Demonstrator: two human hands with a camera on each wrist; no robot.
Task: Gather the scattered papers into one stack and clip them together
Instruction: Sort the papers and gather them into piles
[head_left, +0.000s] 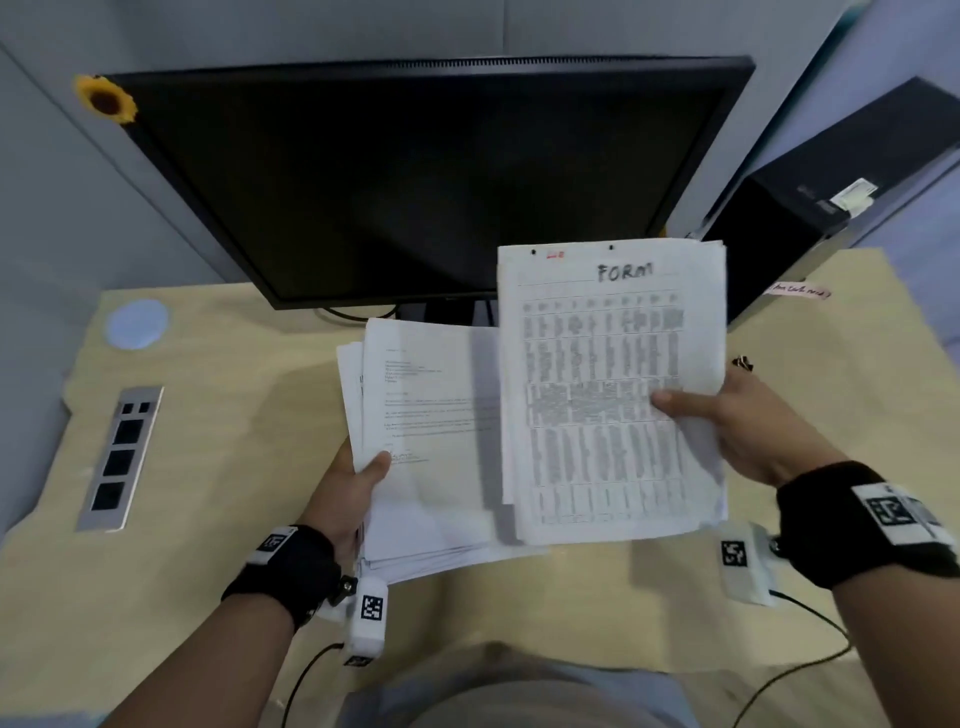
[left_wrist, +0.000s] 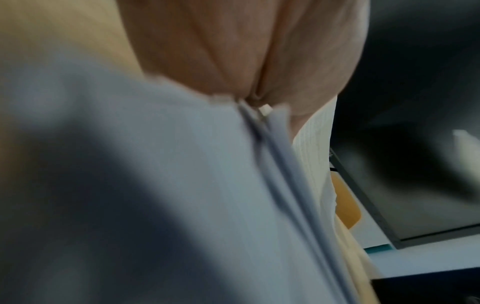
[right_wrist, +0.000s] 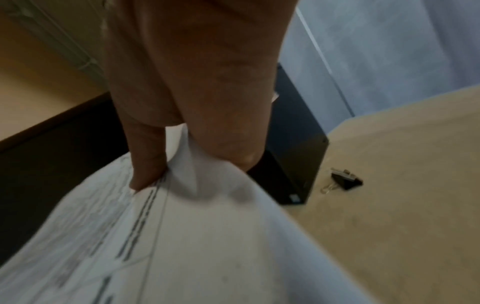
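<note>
Both hands are full here. The left hand grips a letter stack at center frame, thumb on top. The right hand pinches the FORM stack just right of it, overlapping the letter stack's edge. The binder clip lies on the desk, right of the papers, near the black computer case.

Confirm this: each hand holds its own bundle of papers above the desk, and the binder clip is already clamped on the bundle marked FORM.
Not clamped. The binder clip lies loose on the desk, as the right wrist view shows. Otherwise right: the left hand and right hand each hold a bundle.
</note>
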